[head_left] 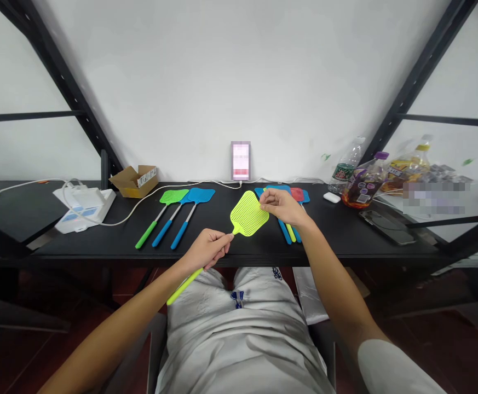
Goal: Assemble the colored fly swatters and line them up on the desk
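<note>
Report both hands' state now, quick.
Left hand: closed, holding the yellow-green fly swatter near its head.
Right hand: fingers curled at the swatter head's edge; can't tell if pinching.

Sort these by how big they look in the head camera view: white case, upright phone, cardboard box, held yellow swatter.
1. Yellow swatter, in the left hand; nearness to the camera may enlarge it
2. Cardboard box
3. Upright phone
4. White case

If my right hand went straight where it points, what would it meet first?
Probably the yellow fly swatter in your left hand: your right hand looks right at its edge, perhaps touching; depth is unclear.
</note>
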